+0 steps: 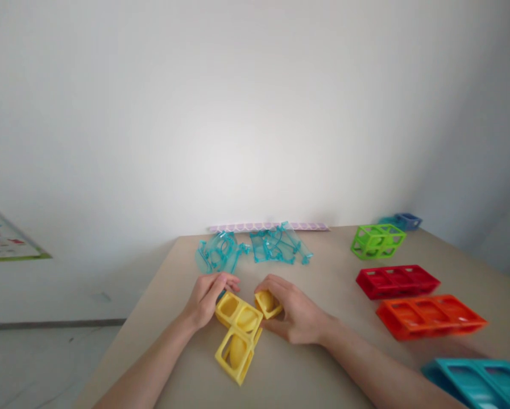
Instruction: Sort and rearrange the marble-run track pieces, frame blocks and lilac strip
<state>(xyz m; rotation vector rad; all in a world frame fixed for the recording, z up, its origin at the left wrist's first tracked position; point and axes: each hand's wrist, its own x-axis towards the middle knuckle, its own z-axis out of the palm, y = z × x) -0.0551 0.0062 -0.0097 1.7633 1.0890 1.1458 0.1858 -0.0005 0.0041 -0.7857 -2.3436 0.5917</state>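
Near the middle of the table, a yellow open-framed block (pixel 240 321) made of joined cubes lies in an L shape. My left hand (pixel 207 298) is closed at its upper left corner, thumb along the edge. A bit of blue-teal plastic (pixel 222 295) shows under those fingers, mostly hidden. At the block's right side, my right hand (pixel 295 311) grips a yellow cube section (pixel 267 304) between thumb and fingers. Whether that section is joined to the L-shaped block or merely beside it, I cannot tell.
Transparent teal connector pieces (pixel 223 251) and clear teal panels (pixel 280 245) lie beyond my hands, before a patterned purple strip (pixel 269 227) at the wall. Along the right are green (pixel 377 241), red (pixel 397 281), orange (pixel 431 316) and teal (pixel 480 379) frame blocks, with a blue one (pixel 408 221) behind.
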